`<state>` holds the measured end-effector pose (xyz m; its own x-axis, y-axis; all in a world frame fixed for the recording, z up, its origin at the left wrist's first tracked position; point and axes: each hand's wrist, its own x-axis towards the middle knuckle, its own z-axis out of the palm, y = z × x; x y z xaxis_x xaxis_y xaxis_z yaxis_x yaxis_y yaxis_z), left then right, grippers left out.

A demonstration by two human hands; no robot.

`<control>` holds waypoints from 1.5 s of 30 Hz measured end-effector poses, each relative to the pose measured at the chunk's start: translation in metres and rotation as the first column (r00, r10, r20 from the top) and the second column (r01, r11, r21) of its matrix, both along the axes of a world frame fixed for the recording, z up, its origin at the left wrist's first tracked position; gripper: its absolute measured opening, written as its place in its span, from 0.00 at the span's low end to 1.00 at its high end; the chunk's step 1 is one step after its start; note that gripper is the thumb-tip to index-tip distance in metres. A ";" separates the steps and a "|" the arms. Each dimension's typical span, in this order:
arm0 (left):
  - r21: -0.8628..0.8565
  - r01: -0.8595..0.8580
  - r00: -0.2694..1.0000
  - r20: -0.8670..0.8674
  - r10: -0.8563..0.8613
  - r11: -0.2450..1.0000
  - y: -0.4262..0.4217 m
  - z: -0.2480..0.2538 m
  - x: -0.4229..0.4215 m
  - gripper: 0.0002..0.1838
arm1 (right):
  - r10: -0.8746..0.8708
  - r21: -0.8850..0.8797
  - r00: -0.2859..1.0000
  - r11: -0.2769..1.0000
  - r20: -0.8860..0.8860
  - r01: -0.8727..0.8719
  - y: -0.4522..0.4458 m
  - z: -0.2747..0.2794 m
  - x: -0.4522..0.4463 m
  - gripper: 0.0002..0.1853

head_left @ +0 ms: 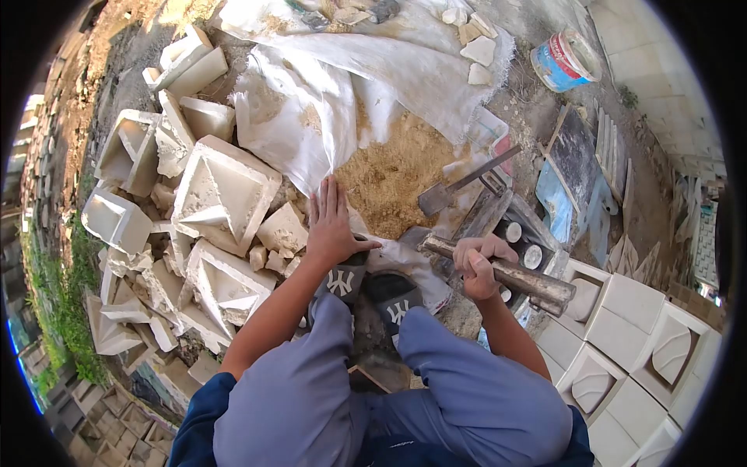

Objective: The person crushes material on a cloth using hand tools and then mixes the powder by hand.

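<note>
My left hand (334,224) lies with its fingers stretched out over the edge of a white cloth sack (288,117), beside a patch of tan sand (401,175). Nothing is held in it. My right hand (481,265) is wrapped round a thick, worn rod (537,286), which slants down to the right above a metal mould frame (498,214). A trowel-like tool (436,199) with a long flat handle rests by the sand, just beyond the rod's upper end.
Broken pale cast blocks (226,191) are heaped on the left. Square white blocks (626,317) stand in rows at the lower right. A blue and red bucket (562,61) is at the upper right, above some boards (576,156). Dark slippers (393,294) are below the sand.
</note>
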<state>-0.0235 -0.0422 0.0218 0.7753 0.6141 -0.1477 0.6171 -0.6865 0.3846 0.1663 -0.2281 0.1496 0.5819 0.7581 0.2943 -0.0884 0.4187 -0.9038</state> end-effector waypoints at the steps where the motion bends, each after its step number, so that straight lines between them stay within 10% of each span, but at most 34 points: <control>1: 0.019 -0.003 1.000 0.013 0.003 1.000 0.001 0.000 0.001 0.80 | -0.010 -0.019 0.999 1.000 0.042 0.010 0.003 -0.004 -0.001 0.14; 5: 0.030 0.020 1.000 0.013 -0.021 0.999 0.000 0.004 -0.003 0.78 | 0.008 -0.287 0.999 0.958 -0.054 -0.023 0.012 0.017 0.009 0.15; 13: -0.007 0.062 0.992 0.111 -0.061 0.998 0.025 0.027 -0.063 0.55 | 0.092 -0.440 0.952 0.897 0.292 0.049 0.031 0.163 0.053 0.10; 15: 0.037 0.054 0.992 0.114 -0.058 0.998 0.041 0.055 -0.083 0.51 | 0.521 -0.758 0.655 0.640 0.547 0.123 0.041 0.199 0.064 0.12; 33: 0.392 0.182 0.975 0.044 -0.216 0.902 0.096 0.391 -0.103 0.36 | 0.617 -0.765 0.480 0.607 0.624 0.214 0.055 0.201 0.036 0.20; 45: 0.344 0.371 0.928 -0.102 -0.359 0.863 0.087 0.404 -0.014 0.37 | 0.543 -0.776 0.602 0.591 0.585 0.220 0.048 0.195 0.038 0.43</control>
<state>-0.0371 0.0452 0.4259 0.9526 0.3043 -0.0063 0.3041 -0.9507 0.0600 0.2048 -0.1803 0.3445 0.2918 0.9396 -0.1787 0.7323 -0.3396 -0.5902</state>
